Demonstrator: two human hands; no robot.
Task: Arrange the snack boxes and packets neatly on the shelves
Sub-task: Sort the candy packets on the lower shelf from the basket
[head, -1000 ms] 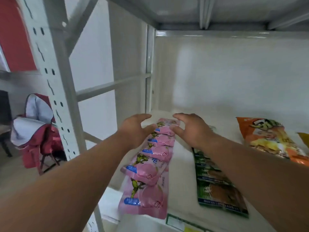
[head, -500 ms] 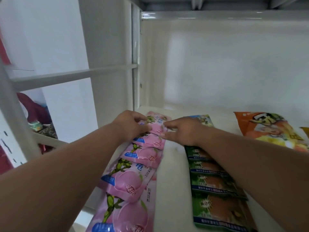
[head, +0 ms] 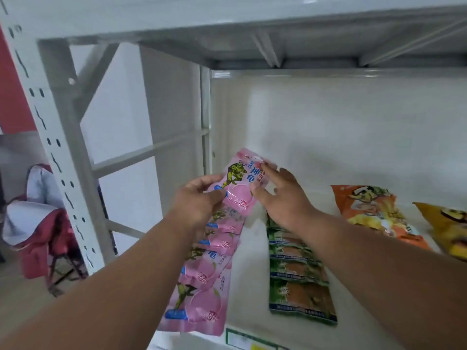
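Bare shelf (head: 316,178) lay open behind the pink packet strip (head: 214,248) at centre frame; its lifted top packet was pinched by the left hand (head: 199,200), right hand (head: 280,198) fingers apparently spread against it

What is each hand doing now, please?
Left hand: grips the top pink packet.
Right hand: fingers straight, touching the same packet.
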